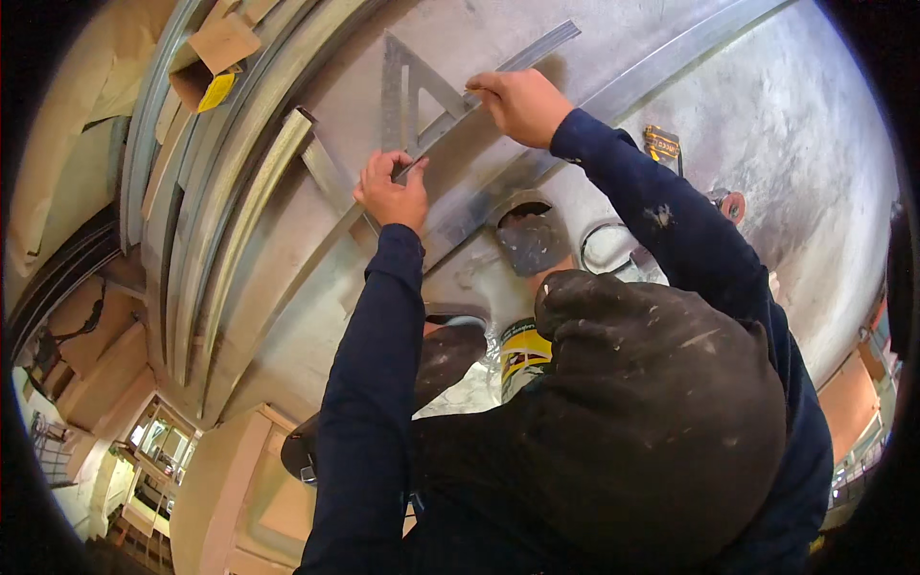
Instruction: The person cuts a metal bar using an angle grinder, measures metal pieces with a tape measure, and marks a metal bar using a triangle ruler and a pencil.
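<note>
A long metal stud (pixel 326 242) runs diagonally from the lower left, passing under both hands to the upper right. My left hand (pixel 395 196) is closed on its edge, thumb and fingers pinching. A grey triangular square (pixel 394 84) with a slot lies against the stud, between and beyond my hands. My right hand (pixel 525 103) is closed at the stud farther up, beside the square's corner. Its fingertips are pressed together, and whatever they pinch is too small to make out.
A second metal channel (pixel 623 101) lies nearer me on the floor. More long metal profiles (pixel 206 230) are stacked at the left, with an open cardboard box (pixel 222 43) on them. To the right are a yellow-black tape measure (pixel 661 144) and a reddish roll (pixel 733 207). A yellow-labelled bucket (pixel 524 350) stands near my knee.
</note>
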